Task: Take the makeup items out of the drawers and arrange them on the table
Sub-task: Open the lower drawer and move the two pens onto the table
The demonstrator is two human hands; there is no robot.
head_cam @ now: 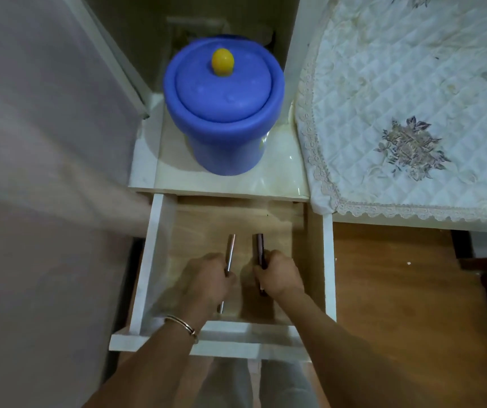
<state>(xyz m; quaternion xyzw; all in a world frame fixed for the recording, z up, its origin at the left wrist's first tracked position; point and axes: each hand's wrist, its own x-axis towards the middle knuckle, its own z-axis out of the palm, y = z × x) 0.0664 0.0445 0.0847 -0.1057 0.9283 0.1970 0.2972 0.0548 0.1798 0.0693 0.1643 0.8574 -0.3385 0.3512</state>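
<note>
Broadly, the scene is a pale cabinet with its top drawer (154, 260) pulled fully out toward the person, and beyond the drawer a glossy tabletop (283, 178) carrying a blue lidded bucket (224, 113) with a yellow knob. To the right lies a quilted white cloth (413, 98) with an embroidered flower, and below it a bare wooden surface.

Both forearms reach down into the drawer from the near edge, roughly parallel, palms turned inward toward each other. A thin bangle (182, 323) circles the left wrist.

The left hand (207, 275) has its fingers closed around a slim silver pencil (230, 248), and the right hand (279, 273) has its fingers closed around a darker pencil (260, 248) — so each hand already holds its own item, and neither is nearer the other's. Both sticks run lengthwise, near end toward the person and far end toward the tabletop, nearly parallel and just beside each other. Their tips stick out past the knuckles at both ends. Whether they are lifted clear of the drawer floor or resting on it, I cannot tell.

The tabletop lies straight ahead and above — the coming move is likely a lift up and forward along the sticks' own axis, staying clear of the bucket.
</note>
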